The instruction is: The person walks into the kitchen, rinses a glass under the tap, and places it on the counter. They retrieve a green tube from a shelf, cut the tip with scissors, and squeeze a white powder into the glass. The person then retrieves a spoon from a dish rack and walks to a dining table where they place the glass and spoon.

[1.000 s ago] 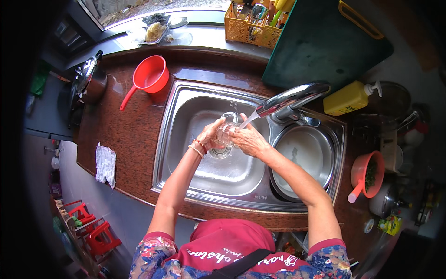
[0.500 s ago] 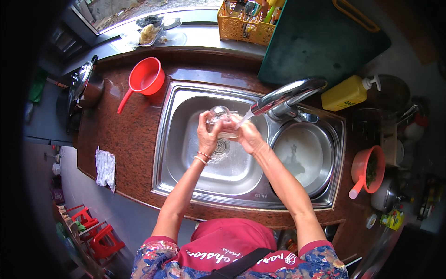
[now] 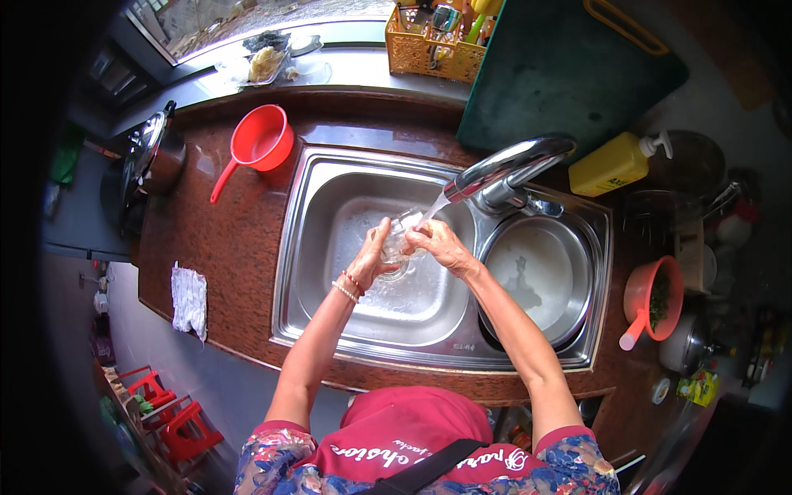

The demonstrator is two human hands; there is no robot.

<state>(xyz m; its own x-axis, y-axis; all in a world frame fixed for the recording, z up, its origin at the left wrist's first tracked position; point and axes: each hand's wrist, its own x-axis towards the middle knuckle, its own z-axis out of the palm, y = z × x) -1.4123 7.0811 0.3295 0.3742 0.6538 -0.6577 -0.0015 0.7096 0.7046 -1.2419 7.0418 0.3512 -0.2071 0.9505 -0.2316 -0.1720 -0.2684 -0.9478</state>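
Note:
My left hand (image 3: 370, 257) is wrapped round the side of a clear glass vessel (image 3: 398, 234), perhaps a cup; its exact shape is hard to read through the splash. From the other side, the bent fingers of my right hand (image 3: 444, 249) grip the vessel near its rim. Water runs from the chrome faucet (image 3: 503, 170) onto the glass and my right fingertips. Both hands hang over the left basin of the steel sink (image 3: 396, 328), above its drain. Bracelets circle my left wrist.
A round metal pot (image 3: 540, 276) of cloudy water fills the right basin. A red dipper (image 3: 262, 139) and a white cloth (image 3: 189, 300) lie on the left counter. Rightward are a yellow pump bottle (image 3: 610, 168), a dark green board (image 3: 561, 91) and a pink dipper (image 3: 653, 299) holding greens.
The glass vessel has been turned and tilted in my hands. My left hand has shifted slightly down, its fingers straighter, and my right fingers have moved to the vessel's near rim. Water keeps running.

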